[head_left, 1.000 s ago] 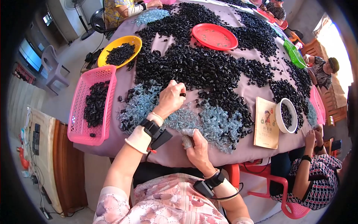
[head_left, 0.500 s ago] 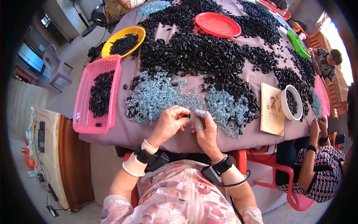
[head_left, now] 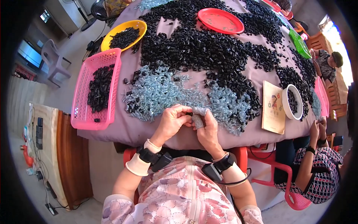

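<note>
Fitting small parts at the counter [head_left: 149,128].
My left hand [head_left: 172,120] pinched a black piece [head_left: 190,114], my right hand [head_left: 207,128] clasped a silvery spring [head_left: 197,121]; the pink basket [head_left: 82,114] was part-filled, black heaps [head_left: 201,48] remaining.

Matt mauve cloth [head_left: 149,130] covers the bench. The pink basket [head_left: 82,112] and red plate [head_left: 220,20] look like smooth plastic. The springs [head_left: 164,93] glint like metal; the black pieces [head_left: 194,48] look dull plastic.
</note>
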